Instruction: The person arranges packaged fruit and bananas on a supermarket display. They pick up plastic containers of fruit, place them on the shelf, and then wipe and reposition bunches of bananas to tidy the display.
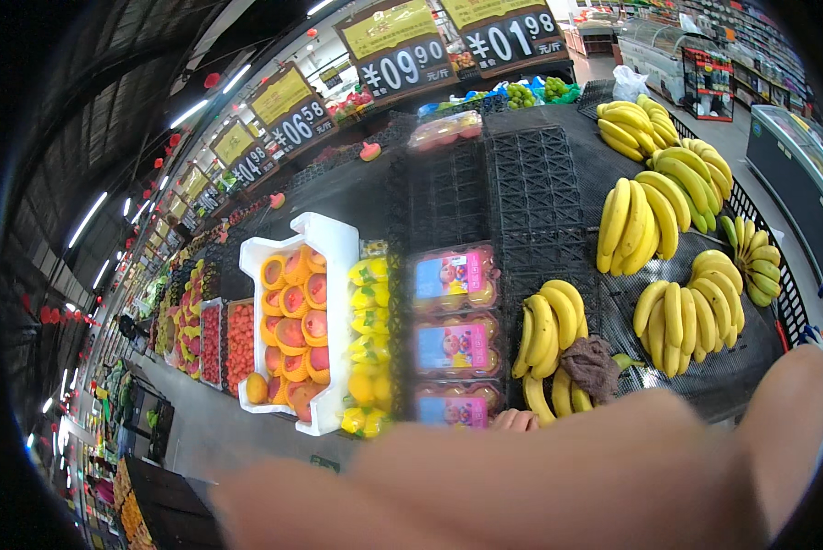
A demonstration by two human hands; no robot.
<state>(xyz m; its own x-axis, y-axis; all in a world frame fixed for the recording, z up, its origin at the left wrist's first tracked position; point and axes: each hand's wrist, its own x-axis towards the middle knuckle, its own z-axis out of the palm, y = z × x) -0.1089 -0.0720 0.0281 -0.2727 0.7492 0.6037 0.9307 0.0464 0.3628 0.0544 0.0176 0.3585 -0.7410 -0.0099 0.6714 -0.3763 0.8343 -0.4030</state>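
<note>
A large, blurred bare hand, which looks like my right hand, fills the bottom of the view close to the lens; whether it holds anything cannot be told. Behind it, a few curled fingertips, probably of my left hand, rest between the lowest clear fruit pack and a banana bunch; the rest of that hand is hidden. A crumpled brown cloth lies on these bananas. More banana bunches lie on the black mat to the right. Two further clear packs with printed labels stand in a column.
Left of the packs are bagged yellow fruit and a white foam box of fruit in orange foam nets. Black plastic crates form the display. Price signs stand behind; a chest freezer is at right, beyond the aisle.
</note>
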